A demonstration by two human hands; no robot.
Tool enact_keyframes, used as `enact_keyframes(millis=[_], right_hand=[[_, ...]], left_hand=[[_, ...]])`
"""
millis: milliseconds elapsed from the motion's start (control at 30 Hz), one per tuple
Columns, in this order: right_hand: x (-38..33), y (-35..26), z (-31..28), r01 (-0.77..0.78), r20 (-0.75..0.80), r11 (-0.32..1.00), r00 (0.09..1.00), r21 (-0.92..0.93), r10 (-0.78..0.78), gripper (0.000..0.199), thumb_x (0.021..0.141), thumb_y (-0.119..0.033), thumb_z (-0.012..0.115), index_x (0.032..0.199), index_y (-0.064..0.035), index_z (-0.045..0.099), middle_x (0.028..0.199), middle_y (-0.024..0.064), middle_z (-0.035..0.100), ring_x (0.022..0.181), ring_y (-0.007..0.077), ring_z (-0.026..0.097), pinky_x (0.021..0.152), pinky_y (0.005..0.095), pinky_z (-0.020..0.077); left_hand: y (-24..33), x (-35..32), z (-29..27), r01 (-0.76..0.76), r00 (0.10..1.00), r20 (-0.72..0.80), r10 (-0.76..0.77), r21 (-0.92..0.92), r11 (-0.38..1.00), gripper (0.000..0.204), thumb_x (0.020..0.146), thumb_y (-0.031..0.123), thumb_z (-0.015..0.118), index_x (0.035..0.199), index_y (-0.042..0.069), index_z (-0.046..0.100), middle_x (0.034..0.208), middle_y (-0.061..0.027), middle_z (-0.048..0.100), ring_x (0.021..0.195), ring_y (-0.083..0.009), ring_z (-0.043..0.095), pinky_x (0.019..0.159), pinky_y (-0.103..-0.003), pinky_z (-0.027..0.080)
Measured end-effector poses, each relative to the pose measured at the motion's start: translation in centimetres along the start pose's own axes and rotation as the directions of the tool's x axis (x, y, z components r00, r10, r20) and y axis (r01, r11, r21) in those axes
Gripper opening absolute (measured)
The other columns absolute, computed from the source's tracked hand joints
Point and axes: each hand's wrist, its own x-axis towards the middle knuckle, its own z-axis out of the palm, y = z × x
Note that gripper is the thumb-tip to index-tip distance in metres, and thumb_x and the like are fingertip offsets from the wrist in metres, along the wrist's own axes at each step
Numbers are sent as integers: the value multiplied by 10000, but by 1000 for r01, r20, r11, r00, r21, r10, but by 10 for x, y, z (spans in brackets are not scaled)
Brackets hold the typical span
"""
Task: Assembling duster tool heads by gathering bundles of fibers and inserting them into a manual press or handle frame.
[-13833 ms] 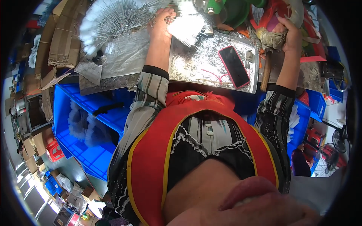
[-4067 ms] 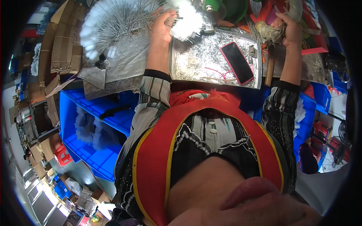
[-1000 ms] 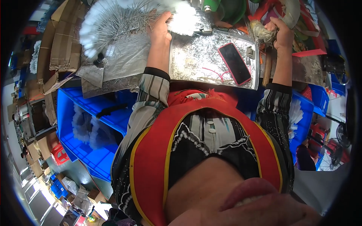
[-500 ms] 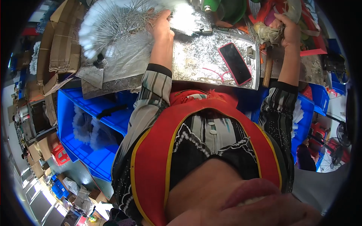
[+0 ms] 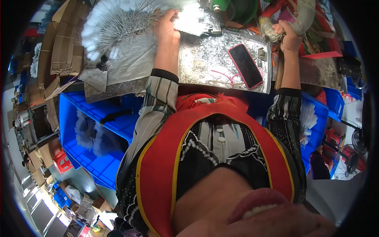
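Across the bench (image 5: 325, 73), a fanned pile of wire-stemmed white brushes (image 5: 118, 31) is lying just left of the left hand (image 5: 167, 29); between both hands, a shiny tray (image 5: 205, 65) is resting, a green machine part (image 5: 242, 12) standing beyond; the right hand (image 5: 290, 37) is clutching a pale wrapped lever (image 5: 272, 33); lit bristles (image 5: 191, 21) are showing just right of the left hand, the nearer one, glare hiding their long axis and whether that curled hand is gripping them; a dark phone (image 5: 245, 66) is lying clear of both.
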Motion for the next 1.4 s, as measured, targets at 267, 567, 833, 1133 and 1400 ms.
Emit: enact_keyframes(millis=[267, 567, 833, 1133, 1400], right_hand=[[0, 2, -6, -25, -6, 1000, 1000, 3, 25, 231, 722, -20, 486, 494, -10, 448, 509, 72, 449, 522, 182, 471, 623, 318, 423], [3, -11, -8, -124, -84, 992, 989, -22, 122, 251, 719, -52, 512, 484, -25, 429, 502, 68, 437, 530, 186, 473, 623, 298, 421], [32, -70, 3, -448, -38, 892, 892, 64, 451, 314, 719, -113, 551, 465, -94, 367, 451, 21, 384, 460, 143, 419, 539, 269, 368], [23, -48, -13, -321, 4, 947, 947, 19, 321, 180, 674, -53, 558, 510, 4, 512, 501, 98, 516, 480, 176, 505, 503, 259, 405], [13, -41, 8, -70, -99, 998, 993, -4, 69, 198, 690, -68, 557, 517, -25, 469, 478, 61, 462, 461, 157, 475, 527, 267, 411]], left_hand=[[-9, 0, -3, -69, 997, -21, 68, -47, 997, 303, 651, -55, 575, 935, -3, 482, 784, -112, 572, 650, -187, 559, 594, -296, 475], [-12, 8, -13, 72, 996, 51, -69, -77, 994, 126, 679, -13, 563, 802, -1, 544, 768, -74, 573, 703, -182, 546, 654, -292, 462], [-14, 9, -10, 70, 997, -39, -73, -74, 995, 100, 693, 3, 584, 785, -12, 548, 736, -91, 567, 684, -190, 546, 639, -314, 475], [-18, 14, -5, 163, 984, -79, -158, 58, 985, 112, 684, 19, 594, 784, 37, 545, 726, -45, 546, 644, -159, 531, 568, -287, 472], [-15, 16, -8, 132, 989, -73, -129, 45, 990, 101, 672, 8, 600, 751, 39, 546, 697, -45, 535, 623, -157, 520, 569, -282, 465]])
